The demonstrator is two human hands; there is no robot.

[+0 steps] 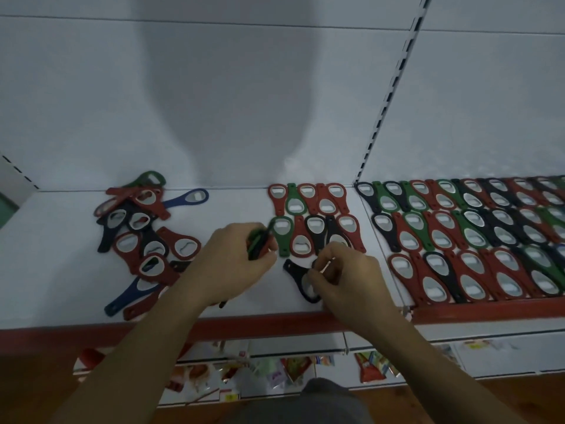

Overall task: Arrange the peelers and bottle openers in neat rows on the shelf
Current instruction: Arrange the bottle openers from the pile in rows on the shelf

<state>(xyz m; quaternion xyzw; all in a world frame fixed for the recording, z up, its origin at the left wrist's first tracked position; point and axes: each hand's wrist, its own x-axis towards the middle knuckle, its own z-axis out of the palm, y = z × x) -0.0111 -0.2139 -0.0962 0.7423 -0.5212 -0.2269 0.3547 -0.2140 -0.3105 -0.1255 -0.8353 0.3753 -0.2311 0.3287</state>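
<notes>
Black bottle opener [295, 272]: on shelf [61, 270], before two short rows [315, 215]. Right hand [345, 276] fingers pinch its head; left hand [232, 258] grips spare openers [258, 241]. Best laid flat, starting a third row, head-to-tail.

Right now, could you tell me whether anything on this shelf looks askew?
The heap of openers at left lies jumbled and overlapping, unlike the neat rows on the right. One black opener lies slanted before the middle rows, pinched by the right hand.
</notes>
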